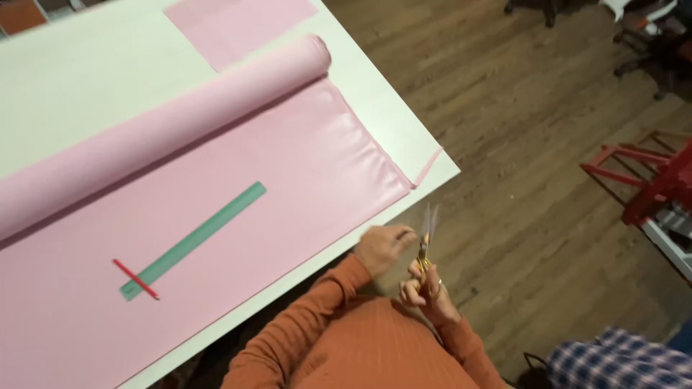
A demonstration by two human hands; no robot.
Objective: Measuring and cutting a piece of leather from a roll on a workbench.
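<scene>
Across the left of the frame the white table (94, 79) carries a big roll of pale pink fabric (158, 122), its unrolled sheet bearing a long green plastic ruler (193, 240) with a red pencil (135, 279) lying across its lower end. Bottom centre, off the table edge, the right hand (430, 292) is curled through the handles of gold-handled scissors (426, 245), blades pointing up. The left hand (384, 248) sits loosely closed just beside them; whether it touches the blades, I cannot tell.
</scene>
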